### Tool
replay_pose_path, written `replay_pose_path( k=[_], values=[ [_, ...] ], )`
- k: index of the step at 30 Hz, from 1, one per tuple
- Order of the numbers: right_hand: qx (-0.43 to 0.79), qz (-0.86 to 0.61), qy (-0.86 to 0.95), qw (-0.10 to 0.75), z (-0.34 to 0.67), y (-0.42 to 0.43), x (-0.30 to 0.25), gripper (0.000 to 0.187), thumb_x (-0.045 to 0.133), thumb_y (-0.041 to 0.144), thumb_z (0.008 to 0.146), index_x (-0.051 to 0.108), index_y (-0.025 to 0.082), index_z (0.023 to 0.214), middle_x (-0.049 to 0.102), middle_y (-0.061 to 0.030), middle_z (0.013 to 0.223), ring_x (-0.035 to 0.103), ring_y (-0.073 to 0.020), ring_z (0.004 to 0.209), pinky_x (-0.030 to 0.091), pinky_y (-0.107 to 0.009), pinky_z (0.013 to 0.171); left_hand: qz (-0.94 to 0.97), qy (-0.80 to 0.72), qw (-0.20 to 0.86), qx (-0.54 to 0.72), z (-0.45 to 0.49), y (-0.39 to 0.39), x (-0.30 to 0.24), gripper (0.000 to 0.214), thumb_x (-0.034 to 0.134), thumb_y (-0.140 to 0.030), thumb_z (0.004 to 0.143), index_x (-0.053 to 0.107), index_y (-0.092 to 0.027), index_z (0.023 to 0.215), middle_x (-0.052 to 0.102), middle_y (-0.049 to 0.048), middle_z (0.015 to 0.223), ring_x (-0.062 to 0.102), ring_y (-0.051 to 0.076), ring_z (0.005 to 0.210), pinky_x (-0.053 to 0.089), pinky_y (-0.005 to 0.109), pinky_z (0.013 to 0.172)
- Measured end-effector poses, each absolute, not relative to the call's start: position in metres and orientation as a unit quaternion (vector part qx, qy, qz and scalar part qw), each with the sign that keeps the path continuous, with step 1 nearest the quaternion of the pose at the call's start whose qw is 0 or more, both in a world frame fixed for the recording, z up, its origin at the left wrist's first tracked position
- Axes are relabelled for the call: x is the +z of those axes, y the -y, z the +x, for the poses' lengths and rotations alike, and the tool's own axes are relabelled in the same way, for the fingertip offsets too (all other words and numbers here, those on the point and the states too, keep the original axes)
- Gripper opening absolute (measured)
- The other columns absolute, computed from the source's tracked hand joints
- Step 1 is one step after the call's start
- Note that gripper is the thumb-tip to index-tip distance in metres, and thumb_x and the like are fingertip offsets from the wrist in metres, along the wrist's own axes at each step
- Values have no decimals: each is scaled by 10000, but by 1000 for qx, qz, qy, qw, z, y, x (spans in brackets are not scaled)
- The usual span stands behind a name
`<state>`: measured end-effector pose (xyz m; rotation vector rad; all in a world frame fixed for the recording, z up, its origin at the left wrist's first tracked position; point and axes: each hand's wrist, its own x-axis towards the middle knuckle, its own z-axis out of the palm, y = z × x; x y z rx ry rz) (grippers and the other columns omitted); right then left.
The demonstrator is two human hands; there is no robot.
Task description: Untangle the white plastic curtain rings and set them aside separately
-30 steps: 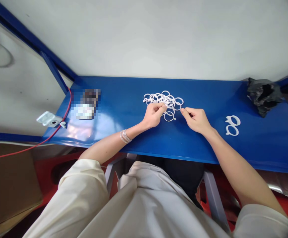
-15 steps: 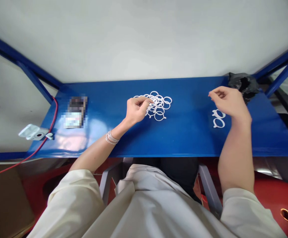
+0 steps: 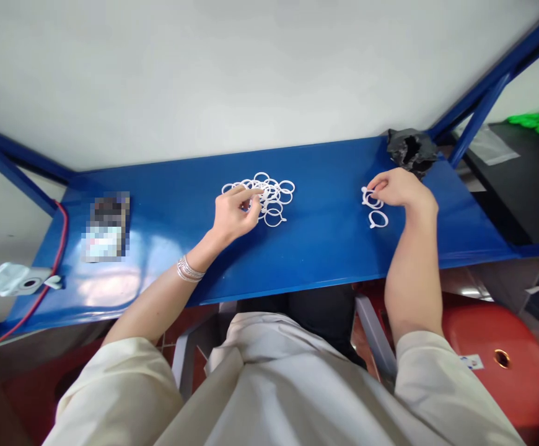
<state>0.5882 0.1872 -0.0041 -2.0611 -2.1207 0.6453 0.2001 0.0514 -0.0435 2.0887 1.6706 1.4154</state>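
Observation:
A pile of white plastic rings (image 3: 274, 212), each with a small knob, lies on the blue table (image 3: 316, 248) in front of me. My left hand (image 3: 238, 214), with a beaded bracelet at the wrist, is at the pile's left side. Its thumb and forefinger close in a pinch on a ring there; other fingers are curled. To the right, my right hand (image 3: 397, 188) is bent down with its fingertips shut on a white ring (image 3: 365, 197), which overlaps another on the table. Nearer me, a separate ring (image 3: 379, 219) lies just below these.
A crumpled black plastic bag (image 3: 409, 147) sits at the back right corner. At the left are a blurred flat item (image 3: 106, 226), a white device (image 3: 16, 279) and a red cable (image 3: 41, 297). Blue frame bars (image 3: 478, 118) rise at both ends, and a red stool (image 3: 497, 353) stands lower right.
My view has turned to the right. My right hand has come down from above the separate rings, and its fingertips now meet a ring there. My left hand stays at the pile.

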Motion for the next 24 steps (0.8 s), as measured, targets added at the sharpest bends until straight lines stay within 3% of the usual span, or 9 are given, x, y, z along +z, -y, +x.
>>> replay_pose_path(
  k=[3, 6, 12, 15, 18, 24],
  values=[
    [183, -654, 720, 144, 576, -184, -4, 189, 705, 12, 790, 831, 144, 842, 777, -125, 809, 703, -214, 754, 553, -405, 811, 728, -545, -14, 414, 199, -58, -55, 278, 622, -303, 1002, 868, -208, 1091, 613, 62, 791, 533, 193, 752, 481, 390, 814],
    [163, -585, 756, 245, 554, -178, -9, 179, 717, 36, 814, 822, 175, 857, 774, -97, 853, 714, -220, 785, 572, -425, 862, 749, -552, -35, 366, 198, -62, -64, 275, 651, -360, 1022, 854, -243, 1165, 635, 112, 968, 564, 254, 909, 478, 466, 910],
    [219, -388, 812, 376, 481, -141, -29, 54, 764, 245, 907, 792, 219, 870, 771, -53, 863, 693, -207, 759, 545, -375, 735, 738, -564, -32, 369, 205, -56, -58, 338, 758, -447, 974, 798, -232, 1232, 657, 178, 1215, 598, 343, 1120, 486, 553, 1000],
    [219, -318, 828, 406, 455, -121, -38, 117, 744, 287, 951, 778, 221, 861, 763, -35, 815, 677, -191, 724, 537, -358, 716, 747, -516, 27, 419, 215, -48, -51, 290, 748, -457, 989, 789, -201, 1119, 712, 122, 1060, 635, 225, 889, 543, 424, 875],
    [171, -274, 847, 423, 444, -112, -46, 154, 693, 263, 988, 760, 213, 858, 759, -32, 798, 675, -183, 712, 534, -349, 715, 730, -486, 167, 450, 226, -40, -47, 257, 697, -420, 1027, 759, -178, 969, 711, 52, 859, 541, 109, 611, 504, 292, 656],
    [68, -271, 882, 379, 443, -110, -56, 229, 625, 256, 1005, 676, 214, 786, 737, -43, 760, 665, -195, 713, 498, -357, 712, 593, -473, 472, 449, 240, -34, -44, 368, 767, -532, 966, 690, -178, 900, 652, 2, 660, 547, 83, 458, 400, 223, 442]
  ],
)
